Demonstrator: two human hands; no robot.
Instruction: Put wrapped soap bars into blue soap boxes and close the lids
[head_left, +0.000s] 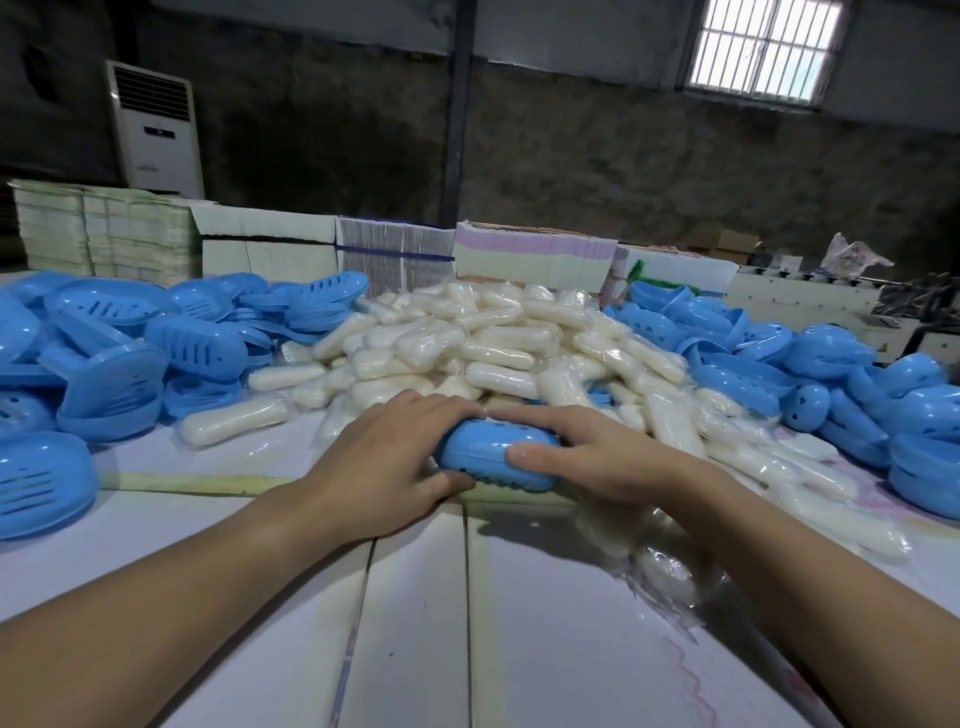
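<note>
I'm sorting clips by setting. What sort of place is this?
Probably a small packing workshop or warehouse: bulk heaps of wrapped soap bars and blue soap boxes on a worktable, bundled flat cartons stacked behind, bare concrete walls and a barred window.

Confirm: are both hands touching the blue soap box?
Touching. The head view shows the left hand and right hand wrapped over the blue soap box, with both thumbs lying on its near side.
</note>
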